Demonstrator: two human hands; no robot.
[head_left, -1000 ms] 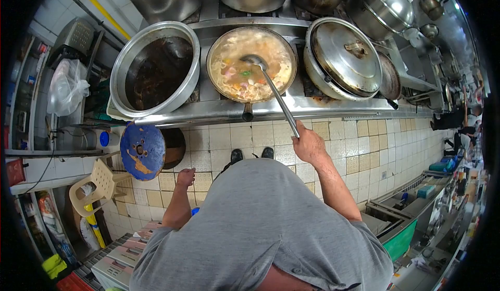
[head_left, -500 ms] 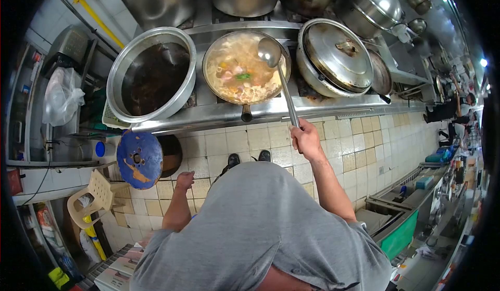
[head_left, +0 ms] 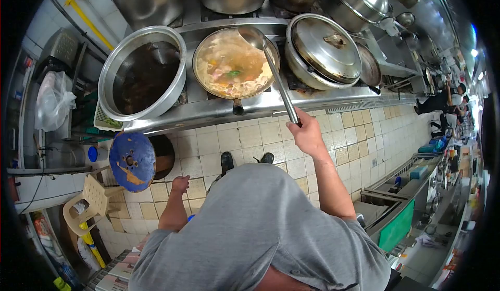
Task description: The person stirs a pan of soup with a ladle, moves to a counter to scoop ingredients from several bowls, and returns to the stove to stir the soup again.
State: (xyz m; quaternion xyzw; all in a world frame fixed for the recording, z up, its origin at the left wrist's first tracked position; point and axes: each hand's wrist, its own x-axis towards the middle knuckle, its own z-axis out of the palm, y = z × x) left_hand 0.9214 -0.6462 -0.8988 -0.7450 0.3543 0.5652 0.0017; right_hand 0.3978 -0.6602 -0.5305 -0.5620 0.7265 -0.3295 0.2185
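Note:
My right hand (head_left: 307,133) is wrapped round the end of a long-handled metal ladle (head_left: 278,77). The ladle's bowl is at the far right part of a wide pan (head_left: 238,106), over the soup (head_left: 224,67); whether it dips in is hard to tell. Pale foamy broth, orange bits and a green leafy piece in the middle make up the soup. My left hand (head_left: 180,183) hangs low over the floor with its fingers curled and nothing visible in it, near a round blue-topped stool (head_left: 132,161).
Left of the pan stands a big pot (head_left: 181,64) of dark liquid; right of it, a lidded pot (head_left: 325,46). Tall steel pots (head_left: 148,4) line the back. A beige plastic chair (head_left: 88,200) is at left. Two people (head_left: 442,101) are far off at right.
The ladle's bowl has moved left and away from me, toward the pan's far rim. The whole view has shifted slightly left. My left hand still hangs low.

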